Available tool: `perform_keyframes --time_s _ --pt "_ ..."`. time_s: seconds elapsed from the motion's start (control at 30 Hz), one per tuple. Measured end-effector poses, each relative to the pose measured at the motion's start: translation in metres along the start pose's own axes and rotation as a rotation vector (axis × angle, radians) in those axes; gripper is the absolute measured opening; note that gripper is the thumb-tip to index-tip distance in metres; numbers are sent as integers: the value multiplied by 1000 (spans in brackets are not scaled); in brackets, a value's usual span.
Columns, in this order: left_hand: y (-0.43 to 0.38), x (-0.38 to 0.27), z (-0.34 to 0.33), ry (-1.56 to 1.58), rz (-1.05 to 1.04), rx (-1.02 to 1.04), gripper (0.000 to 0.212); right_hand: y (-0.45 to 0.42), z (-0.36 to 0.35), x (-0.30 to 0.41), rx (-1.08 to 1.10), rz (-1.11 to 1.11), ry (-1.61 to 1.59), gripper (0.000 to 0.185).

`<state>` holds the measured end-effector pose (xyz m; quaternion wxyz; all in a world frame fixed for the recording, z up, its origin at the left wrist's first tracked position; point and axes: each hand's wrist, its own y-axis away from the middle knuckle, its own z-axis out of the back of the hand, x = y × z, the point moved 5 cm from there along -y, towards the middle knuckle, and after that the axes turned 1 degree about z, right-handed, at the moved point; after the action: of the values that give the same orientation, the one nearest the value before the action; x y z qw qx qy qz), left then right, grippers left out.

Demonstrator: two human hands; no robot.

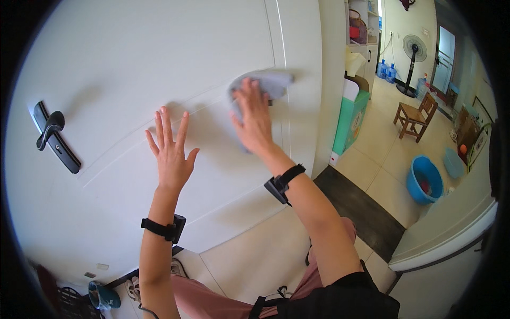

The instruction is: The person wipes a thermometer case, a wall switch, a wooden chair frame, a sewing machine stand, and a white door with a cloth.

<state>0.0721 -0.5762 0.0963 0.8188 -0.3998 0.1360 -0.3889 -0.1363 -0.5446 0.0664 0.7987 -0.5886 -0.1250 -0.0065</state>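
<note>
A white panelled door (191,52) fills the left and middle of the view, with a black lever handle (51,129) at its left side. My left hand (170,153) rests against the door with its fingers spread and holds nothing. To the right of it, my right hand (254,115) presses a grey cloth (277,83) flat on the door near the raised panel edge. The cloth is slightly blurred, and part of it lies hidden under the palm. Both wrists wear black straps with small black devices.
Beyond a dark threshold (362,211) at the right stand a green box (350,119), a wooden chair (416,115), a blue basin (424,179) and a standing fan (414,50). A small bin (104,296) and shoes (133,288) are on the floor at the lower left.
</note>
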Motion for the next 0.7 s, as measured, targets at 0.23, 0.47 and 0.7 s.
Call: perform_keyframes --time_s 0.23,0.47,0.7 --pt "-14 -14 -7 -20 6 -4 103 -1 -7 33 306 196 -187 63" --pt "-19 -16 -16 -44 1 -2 105 -24 30 -57 142 -149 -352 54" --pt "-22 -19 -18 -55 19 -4 105 -16 35 -67 -35 -78 -21 55"
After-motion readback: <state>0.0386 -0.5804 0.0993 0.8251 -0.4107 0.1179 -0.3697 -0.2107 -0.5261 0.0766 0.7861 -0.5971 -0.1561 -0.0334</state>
